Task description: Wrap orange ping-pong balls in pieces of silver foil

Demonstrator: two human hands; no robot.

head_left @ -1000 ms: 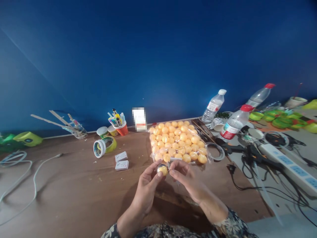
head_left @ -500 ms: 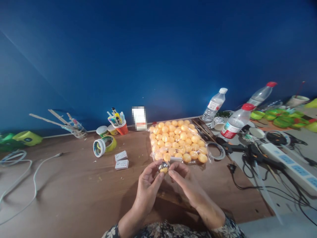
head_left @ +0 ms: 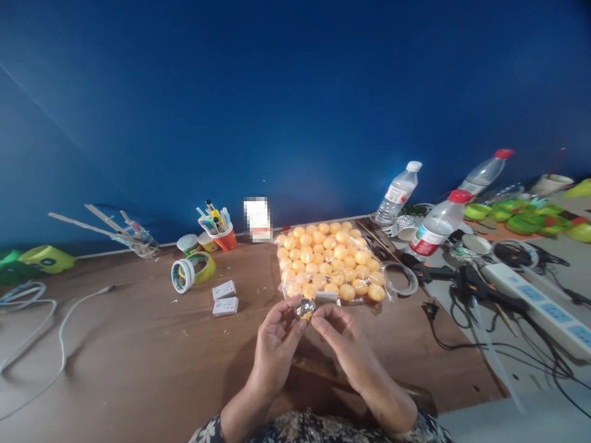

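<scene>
A small shiny silver ball-like piece point(head_left: 305, 307) with a yellowish patch low on it is held up between both hands, over the table's front half. My left hand point(head_left: 277, 335) pinches it from the left with thumb and fingers. From the right, the fingertips and thumb of my right hand point(head_left: 339, 335) close on its edge. What exactly the piece is I cannot make out. Just beyond the hands lies a clear plastic bag of orange balls point(head_left: 330, 258), and a small white box point(head_left: 327, 296) sits at its near edge, partly behind my right fingers.
Two small white boxes point(head_left: 225, 298) lie left of the hands, with tape rolls point(head_left: 183, 275) and a pen cup point(head_left: 224, 237) behind. Plastic bottles point(head_left: 429, 231), a glue gun point(head_left: 480, 286) and a power strip point(head_left: 545, 307) crowd the right. A white cable point(head_left: 64, 332) runs along the left.
The view has shifted slightly. Both hands keep the silver piece in nearly the same place, my right fingertips a little differently set against its edge.
</scene>
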